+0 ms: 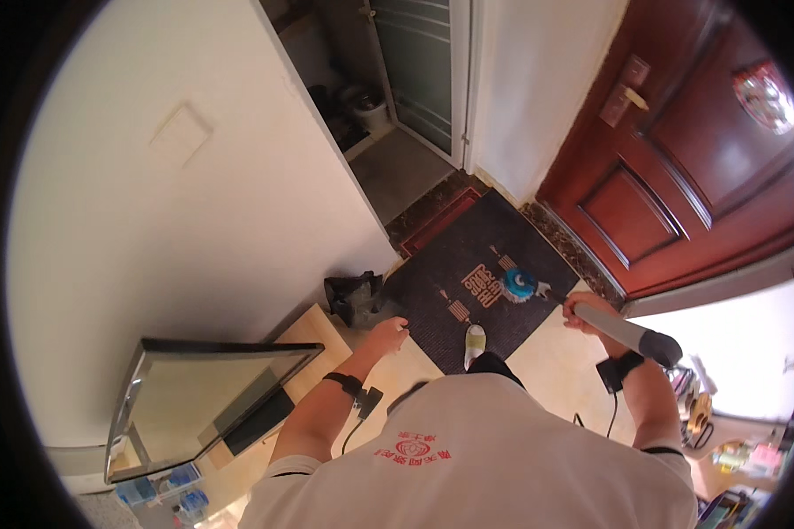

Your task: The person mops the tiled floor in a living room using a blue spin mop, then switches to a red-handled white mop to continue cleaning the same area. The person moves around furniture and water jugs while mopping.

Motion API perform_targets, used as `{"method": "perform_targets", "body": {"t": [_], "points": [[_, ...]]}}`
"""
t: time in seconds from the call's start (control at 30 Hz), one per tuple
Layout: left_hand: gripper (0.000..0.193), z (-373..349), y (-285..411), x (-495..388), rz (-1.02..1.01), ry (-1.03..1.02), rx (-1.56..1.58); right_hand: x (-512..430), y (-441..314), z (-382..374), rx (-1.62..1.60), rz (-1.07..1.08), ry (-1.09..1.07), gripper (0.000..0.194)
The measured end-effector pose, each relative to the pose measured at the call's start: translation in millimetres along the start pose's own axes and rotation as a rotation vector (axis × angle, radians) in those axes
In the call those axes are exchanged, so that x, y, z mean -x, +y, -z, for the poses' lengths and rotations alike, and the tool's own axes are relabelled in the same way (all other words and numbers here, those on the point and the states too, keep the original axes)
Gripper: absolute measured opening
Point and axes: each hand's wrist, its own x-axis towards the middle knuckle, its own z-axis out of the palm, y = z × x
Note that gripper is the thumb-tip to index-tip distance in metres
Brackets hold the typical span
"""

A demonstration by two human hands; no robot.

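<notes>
My right hand (592,311) is closed around the grey handle of a long-handled scrubbing brush (625,328). Its round blue head (520,283), fringed with white bristles, is over the right part of a dark floor mat (430,278) that bears printed characters; I cannot tell whether it presses on the mat. My left hand (387,335) is empty, fingers loosely bent, and hovers by the mat's left edge. Just beyond it, a black plastic bag (354,297) sits against the wall. One of my feet, in a light slipper (476,340), is on the mat's near edge.
A dark red door (642,205) with a handle stands at the right. Ahead, a glass-panelled door (417,73) opens onto a dim room with a white bucket (373,112). A television (205,397) on a wooden cabinet (308,334) flanks my left arm. Shelved items (698,413) are at the right.
</notes>
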Motion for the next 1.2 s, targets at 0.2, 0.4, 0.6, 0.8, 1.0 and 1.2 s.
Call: {"method": "perform_targets", "body": {"t": [0.2, 0.4, 0.6, 0.8, 1.0, 1.2], "points": [[0.039, 48, 49, -57, 0.207, 0.059, 0.219, -183, -181, -55, 0.237, -0.088, -0.195, 0.011], [0.039, 110, 115, -171, 0.062, 0.151, 0.357, -373, -310, -123, 0.322, -0.110, -0.358, 0.013], [0.055, 217, 272, -324, -0.422, 0.458, 0.194, -528, -396, -192, 0.212, -0.226, -0.385, 0.012], [0.055, 328, 398, -445, -0.600, 0.589, 0.147, -599, -449, -221, 0.558, 0.098, -0.647, 0.023], [0.045, 388, 393, -543, -0.303, 0.365, 0.026, -698, -465, -234, 0.750, 0.291, -0.621, 0.035], [0.048, 477, 369, -658, -0.183, 0.332, 0.152, -853, -476, -265, 0.074, -0.271, -0.630, 0.044]]}}
